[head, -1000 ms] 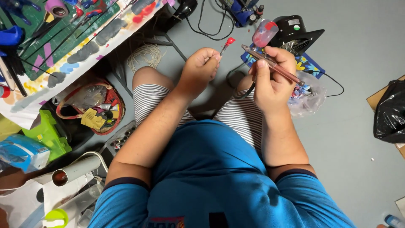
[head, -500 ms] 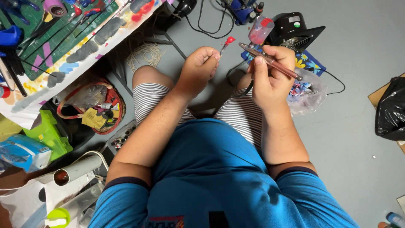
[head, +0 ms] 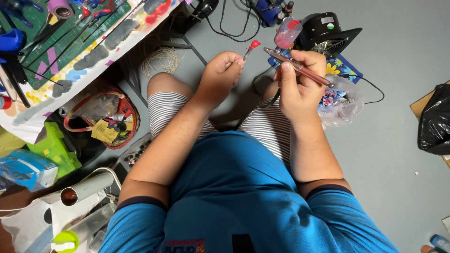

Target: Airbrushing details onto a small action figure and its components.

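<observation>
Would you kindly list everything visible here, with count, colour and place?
airbrush: one, copper-brown with red-stained cup, in right hand
small red-tipped stick: one, in left hand
fan: one, black, floor top right
plastic bag: one, clear, beside right knee
black bag: one, right edge
cord coil: one, cream, under table
basket: one, red-rimmed, left
cutting mat: one, green, table top left
left hand: closed on stick
right hand: gripping airbrush

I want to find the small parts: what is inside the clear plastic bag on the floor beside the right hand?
The clear plastic bag holds small blue, white and red pieces, too blurred to identify. The right hand, holding the airbrush, covers its left part.
</observation>
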